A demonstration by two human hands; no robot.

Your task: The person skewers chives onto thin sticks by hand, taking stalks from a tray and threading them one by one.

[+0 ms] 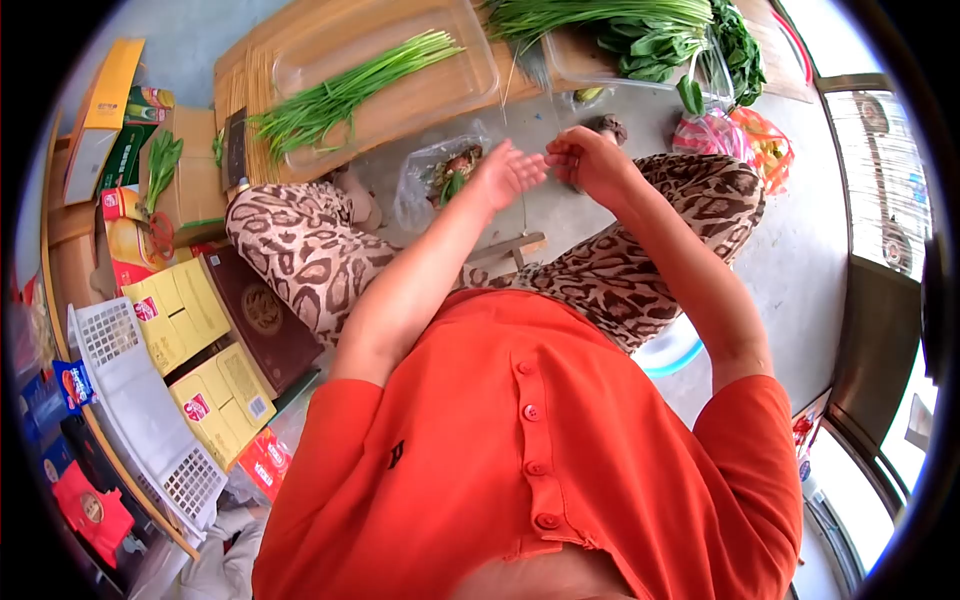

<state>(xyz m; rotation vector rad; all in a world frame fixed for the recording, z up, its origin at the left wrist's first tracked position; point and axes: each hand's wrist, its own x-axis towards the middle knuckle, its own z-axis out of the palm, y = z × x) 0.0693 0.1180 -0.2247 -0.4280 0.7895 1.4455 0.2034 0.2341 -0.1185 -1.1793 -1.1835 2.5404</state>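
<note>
My left hand [512,172] is held over the floor between my knees, its fingers stretched out and apart, with nothing seen in it. Close beside it, my right hand [592,165] has its fingers curled together in a pinch; whatever they hold, if anything, is too small to make out. Beyond the hands, a bundle of garlic chives [355,88] lies in a clear plastic tray [478,62] on a wooden board. Below the left hand sits a clear plastic bag [412,190] with vegetable scraps. A dark knife [236,150] rests at the board's left end.
More long green stalks [610,14] and leafy greens [655,50] lie at the top right. A pink striped bag [712,134] and an orange bag [768,150] stand by my right knee. Cartons [180,310] and a white plastic basket [145,410] fill the left side.
</note>
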